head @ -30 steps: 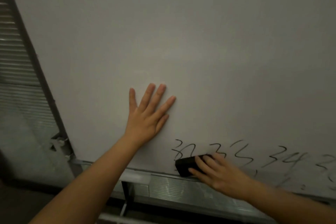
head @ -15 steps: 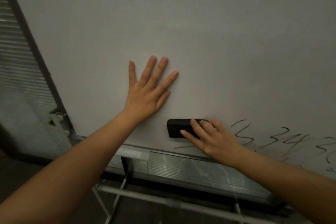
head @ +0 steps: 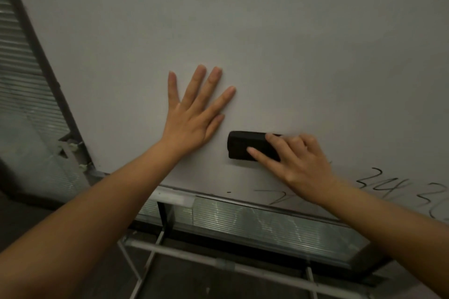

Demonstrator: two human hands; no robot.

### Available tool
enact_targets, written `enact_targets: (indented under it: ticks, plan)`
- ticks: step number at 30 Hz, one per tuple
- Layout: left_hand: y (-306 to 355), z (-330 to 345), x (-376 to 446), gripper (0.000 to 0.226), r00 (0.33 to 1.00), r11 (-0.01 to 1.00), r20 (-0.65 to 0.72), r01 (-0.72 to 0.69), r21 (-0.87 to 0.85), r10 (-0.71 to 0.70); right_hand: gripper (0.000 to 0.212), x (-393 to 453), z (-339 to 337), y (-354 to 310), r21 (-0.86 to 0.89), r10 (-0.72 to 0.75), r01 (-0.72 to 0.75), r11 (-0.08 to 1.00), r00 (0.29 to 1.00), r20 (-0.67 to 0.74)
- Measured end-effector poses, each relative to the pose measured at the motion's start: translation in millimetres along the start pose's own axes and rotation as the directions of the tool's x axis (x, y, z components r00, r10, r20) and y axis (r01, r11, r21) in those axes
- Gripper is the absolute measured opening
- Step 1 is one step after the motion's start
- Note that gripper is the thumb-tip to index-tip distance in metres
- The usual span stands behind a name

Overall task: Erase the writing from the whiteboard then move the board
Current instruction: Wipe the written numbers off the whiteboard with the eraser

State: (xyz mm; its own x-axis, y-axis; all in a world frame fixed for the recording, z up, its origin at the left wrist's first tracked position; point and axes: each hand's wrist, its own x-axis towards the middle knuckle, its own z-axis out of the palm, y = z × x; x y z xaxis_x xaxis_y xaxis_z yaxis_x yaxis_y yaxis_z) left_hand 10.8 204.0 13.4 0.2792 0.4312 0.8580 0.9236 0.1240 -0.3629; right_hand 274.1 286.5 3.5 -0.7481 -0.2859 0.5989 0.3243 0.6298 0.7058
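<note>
A large whiteboard [head: 267, 43] fills most of the view. My left hand [head: 194, 114] lies flat on it with the fingers spread. Just to its right, my right hand [head: 298, 165] presses a black eraser [head: 245, 144] against the board, fingers on top of it. Black handwritten digits [head: 386, 183] remain along the lower right of the board, and a faint smeared stroke [head: 279, 198] sits below the eraser near the bottom edge. My right hand and wrist hide part of the writing.
A metal tray rail [head: 175, 195] runs along the board's bottom edge. Below it are the stand's metal bars [head: 184, 253]. The board's dark frame edge [head: 46, 60] slants at the left, with window blinds [head: 21, 75] behind it.
My right hand has slid the eraser up and to the left over the leftmost digits, which are now mostly wiped away. My left hand stays flat on the board.
</note>
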Motion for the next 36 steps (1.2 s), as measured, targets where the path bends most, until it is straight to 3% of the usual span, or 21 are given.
enact_targets:
  ticks: [4,9,11,17,22,28,32,36]
  plan:
    - [2.9,2.2,-0.2,0.057,1.000,1.000,-0.005,0.008,-0.002,-0.008,0.040,-11.7,5.2,-19.5,0.024,0.031,-0.032,0.999,0.999,0.029]
    - [3.2,4.1,-0.4,0.057,1.000,1.000,-0.009,0.016,0.000,-0.016,0.042,-45.7,31.0,-65.2,0.043,-0.293,0.290,0.956,0.932,0.212]
    - [2.4,4.5,-0.8,0.057,1.000,1.000,-0.005,0.020,-0.002,-0.020,0.050,-45.8,35.4,-76.7,0.056,-0.328,0.325,0.944,0.903,0.278]
    - [4.1,4.7,-1.4,0.057,1.000,1.000,-0.012,0.012,-0.001,-0.012,0.058,-54.1,27.2,-78.7,0.094,-0.297,0.282,0.955,0.897,0.327]
    - [4.2,5.3,-0.1,0.056,1.000,1.000,-0.023,0.017,-0.012,-0.018,0.050,-95.4,8.9,-43.3,0.053,-0.315,0.315,0.948,0.897,0.309]
    - [4.4,6.1,-1.4,0.054,0.999,1.000,-0.039,0.013,-0.017,-0.014,0.042,-142.2,-21.5,-3.7,0.016,-0.217,0.233,0.972,0.877,0.429]
    - [5.9,6.3,-0.4,0.054,0.999,0.999,-0.046,0.022,-0.027,-0.023,0.049,-129.7,-28.6,9.6,-0.009,-0.280,0.306,0.952,0.881,0.382]
    - [5.5,7.7,-1.8,0.056,0.998,0.998,-0.042,0.035,-0.043,-0.037,0.042,-83.6,-31.4,35.2,-0.106,-0.102,0.130,0.986,0.967,0.234]
